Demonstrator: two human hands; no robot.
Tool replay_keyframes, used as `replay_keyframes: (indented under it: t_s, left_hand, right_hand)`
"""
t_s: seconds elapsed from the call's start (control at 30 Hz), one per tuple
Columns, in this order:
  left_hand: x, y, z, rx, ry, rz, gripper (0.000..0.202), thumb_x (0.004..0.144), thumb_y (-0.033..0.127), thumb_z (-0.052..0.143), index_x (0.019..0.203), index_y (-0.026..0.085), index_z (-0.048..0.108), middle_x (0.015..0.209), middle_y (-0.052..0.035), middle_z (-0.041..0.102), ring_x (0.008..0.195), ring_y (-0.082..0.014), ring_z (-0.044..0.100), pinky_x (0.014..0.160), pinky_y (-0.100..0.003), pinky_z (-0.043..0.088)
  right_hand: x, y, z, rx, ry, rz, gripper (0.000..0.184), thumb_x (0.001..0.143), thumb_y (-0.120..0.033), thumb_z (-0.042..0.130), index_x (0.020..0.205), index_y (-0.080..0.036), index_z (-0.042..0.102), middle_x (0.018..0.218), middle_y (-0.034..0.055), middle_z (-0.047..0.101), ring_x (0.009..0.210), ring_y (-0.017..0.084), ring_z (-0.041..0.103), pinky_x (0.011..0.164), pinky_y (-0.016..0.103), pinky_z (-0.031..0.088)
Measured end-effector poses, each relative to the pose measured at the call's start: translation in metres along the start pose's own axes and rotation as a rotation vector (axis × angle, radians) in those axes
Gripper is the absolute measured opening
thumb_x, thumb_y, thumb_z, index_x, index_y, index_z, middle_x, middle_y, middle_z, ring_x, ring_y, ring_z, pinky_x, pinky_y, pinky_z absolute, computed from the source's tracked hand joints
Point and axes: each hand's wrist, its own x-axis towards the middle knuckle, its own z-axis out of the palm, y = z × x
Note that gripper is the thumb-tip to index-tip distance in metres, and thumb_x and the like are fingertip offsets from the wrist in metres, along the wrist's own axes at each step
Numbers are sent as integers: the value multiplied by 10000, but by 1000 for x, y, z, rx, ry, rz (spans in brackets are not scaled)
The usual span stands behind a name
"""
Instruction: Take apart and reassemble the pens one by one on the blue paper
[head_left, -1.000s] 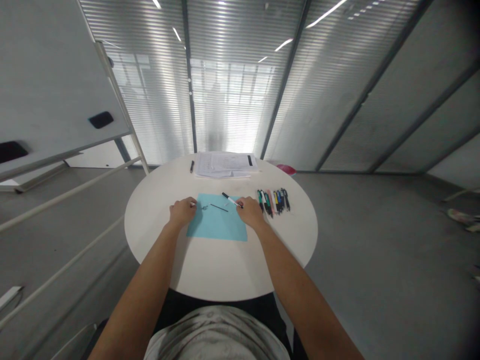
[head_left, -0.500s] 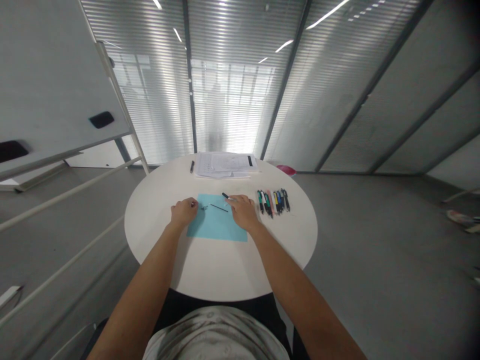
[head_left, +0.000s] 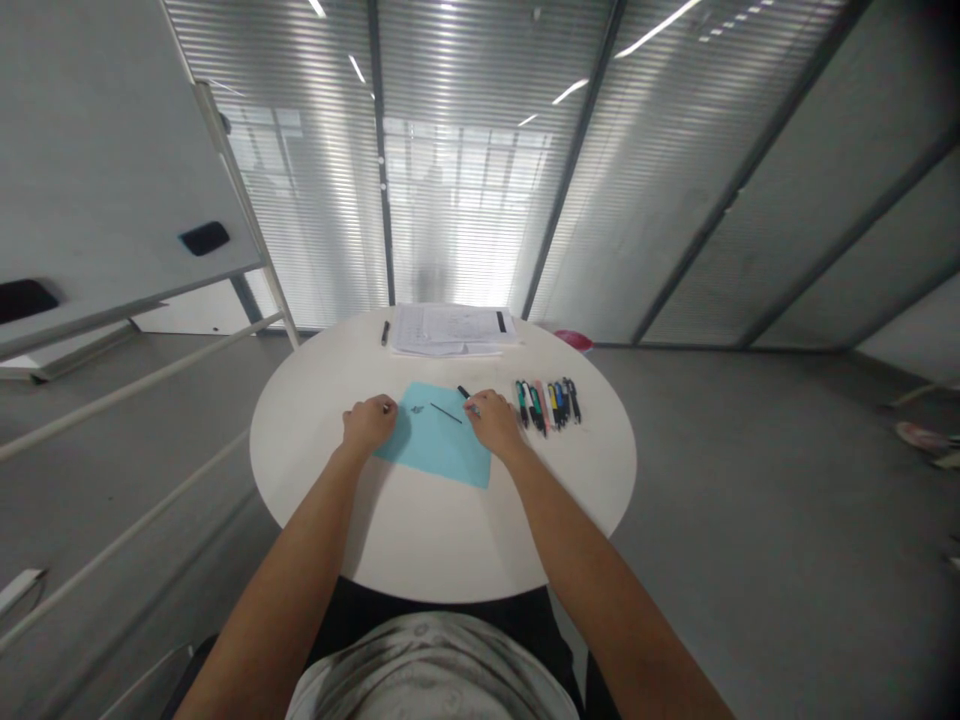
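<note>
A light-blue sheet of paper [head_left: 435, 458] lies turned at an angle on the round white table, between my hands. On it are a thin dark line or rod [head_left: 446, 413] and a small dark cluster [head_left: 417, 409], too small to make out. My left hand [head_left: 367, 424] is closed at the sheet's left edge, with a tiny dark thing at its fingertips. At the right edge, my right hand [head_left: 496, 424] is closed around a pen [head_left: 463, 392], whose black end sticks out past the fingers.
A row of several pens [head_left: 547, 405] lies right of my right hand. Printed papers [head_left: 450, 330] are stacked at the table's [head_left: 442, 545] far edge, with a black pen [head_left: 385, 333] beside them. A whiteboard on a frame [head_left: 112, 150] stands at the left.
The blue sheet has turned clockwise, and the dark line and cluster have shifted with it. In my right hand the pen's black end has moved slightly right. My left hand has barely moved.
</note>
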Motion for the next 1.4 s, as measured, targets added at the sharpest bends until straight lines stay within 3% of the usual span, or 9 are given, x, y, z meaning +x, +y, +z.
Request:
replay_keyframes:
  t_s: [0.5, 0.8, 1.07, 1.4]
  left_hand:
    - [3, -1, 2, -10, -5, -7, 310, 845, 355, 437, 972, 262, 704, 997, -116, 722, 1019, -333, 621, 895, -504, 400]
    - [1, 2, 0, 3, -15, -15, 315, 838, 334, 427, 987, 276, 698, 1021, -95, 716, 1026, -312, 616, 897, -484, 405]
    - [1, 3, -1, -7, -20, -8, 314, 832, 335, 433, 986, 268, 698, 1019, -94, 716, 1012, -310, 620, 892, -472, 402]
    - [0, 4, -4, -25, -24, -18, 309, 830, 342, 443, 986, 263, 699, 1003, -94, 721, 1012, -309, 623, 909, -479, 393]
  right_hand:
    - [4, -3, -3, -83, 28, 87, 181, 924, -334, 522, 1020, -257, 654, 1020, 58, 663, 976, 206, 566, 828, 316, 359]
    - [6, -2, 3, -132, 34, 72, 255, 933, -363, 505, 1129, -241, 615, 1089, 83, 642, 1006, 210, 567, 832, 303, 382]
    - [1, -6, 0, -274, 77, 39, 297, 963, -319, 411, 1028, -183, 668, 1049, 128, 638, 1005, 250, 570, 854, 367, 387]
    - [1, -6, 0, -262, 83, 94, 337, 965, -274, 375, 983, -152, 689, 1028, 158, 643, 994, 244, 567, 841, 359, 382]
